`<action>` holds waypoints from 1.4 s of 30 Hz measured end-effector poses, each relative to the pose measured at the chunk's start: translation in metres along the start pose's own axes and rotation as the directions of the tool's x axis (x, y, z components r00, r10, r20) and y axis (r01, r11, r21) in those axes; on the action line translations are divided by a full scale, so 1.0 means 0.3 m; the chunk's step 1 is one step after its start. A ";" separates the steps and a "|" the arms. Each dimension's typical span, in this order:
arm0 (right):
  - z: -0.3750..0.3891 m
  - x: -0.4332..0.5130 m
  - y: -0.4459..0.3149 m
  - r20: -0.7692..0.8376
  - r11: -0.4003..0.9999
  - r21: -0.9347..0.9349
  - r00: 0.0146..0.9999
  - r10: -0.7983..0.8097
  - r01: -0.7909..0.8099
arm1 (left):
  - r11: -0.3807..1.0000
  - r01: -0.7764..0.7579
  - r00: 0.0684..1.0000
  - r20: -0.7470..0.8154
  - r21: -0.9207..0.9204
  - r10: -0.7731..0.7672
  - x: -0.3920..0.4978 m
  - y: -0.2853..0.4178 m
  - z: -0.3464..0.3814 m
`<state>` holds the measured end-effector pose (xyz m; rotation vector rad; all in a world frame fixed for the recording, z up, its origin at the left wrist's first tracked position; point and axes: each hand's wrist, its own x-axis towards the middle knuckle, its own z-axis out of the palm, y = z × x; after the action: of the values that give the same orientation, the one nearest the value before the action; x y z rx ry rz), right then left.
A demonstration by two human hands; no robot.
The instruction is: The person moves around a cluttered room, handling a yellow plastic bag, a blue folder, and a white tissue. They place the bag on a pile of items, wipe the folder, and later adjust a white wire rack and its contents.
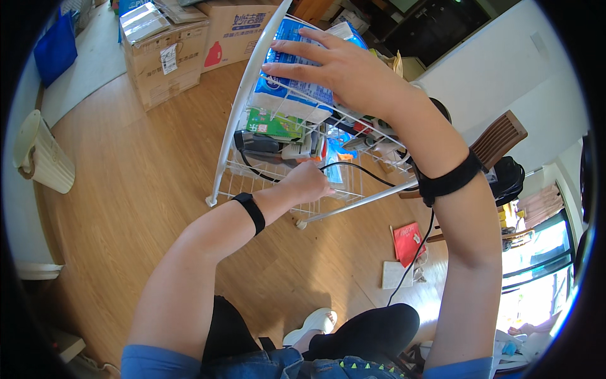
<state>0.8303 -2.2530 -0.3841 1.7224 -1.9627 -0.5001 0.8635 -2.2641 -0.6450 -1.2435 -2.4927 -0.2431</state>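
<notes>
A white wire rack cart [226,137] on casters stands before me, tilted in the view. My right hand [326,66] lies with fingers spread over a blue plastic-wrapped pack [289,87] in the top basket; its thumb is hidden. Lower down, my left hand [307,182] is closed in a fist at the cart's lower basket. A black cable [357,166] runs into one side of this fist and out the other, its grip partly hidden. The cable leads up to a black plug or adapter [258,142] on the cart. Nearby sits a green printed package [274,124].
Cardboard boxes [163,71] stand beyond the cart on the left. A ribbed white bin [47,156] is by the left wall. On the wood floor [142,180] lie a red bag [408,244] and a white square item [396,275]. A wooden chair [499,137] is at right.
</notes>
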 end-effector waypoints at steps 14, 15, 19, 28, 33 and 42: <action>0.000 -0.157 0.216 0.331 0.384 0.482 0.569 0.753 -0.788 | 0.999 -0.010 1.000 0.020 0.030 0.010 -0.006 0.001 -0.039; 0.007 -0.164 0.224 0.328 0.446 0.460 0.613 0.719 -0.768 | 1.000 -0.007 1.000 0.030 0.015 0.007 -0.005 0.000 -0.039; 0.041 -0.160 0.253 0.333 0.553 0.258 0.610 0.719 -0.792 | 1.000 -0.027 0.999 0.041 -0.002 0.027 -0.003 -0.004 -0.032; 0.127 -0.193 0.313 0.501 0.369 0.315 0.484 0.718 -0.874 | 0.998 -0.062 0.997 0.045 -0.005 0.062 0.000 -0.007 -0.018; 0.157 -0.192 0.338 0.533 0.250 0.434 0.471 0.703 -0.865 | 0.998 -0.057 0.996 0.075 0.003 0.057 -0.001 -0.004 -0.029; 0.081 -0.146 0.301 0.196 0.355 0.193 0.390 0.900 -0.915 | 0.998 -0.054 0.995 0.080 0.011 0.053 -0.004 -0.005 -0.042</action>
<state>0.7471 -2.1979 -0.3580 0.4194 -2.7178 0.1727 0.8659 -2.2696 -0.6336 -1.3373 -2.5190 -0.1660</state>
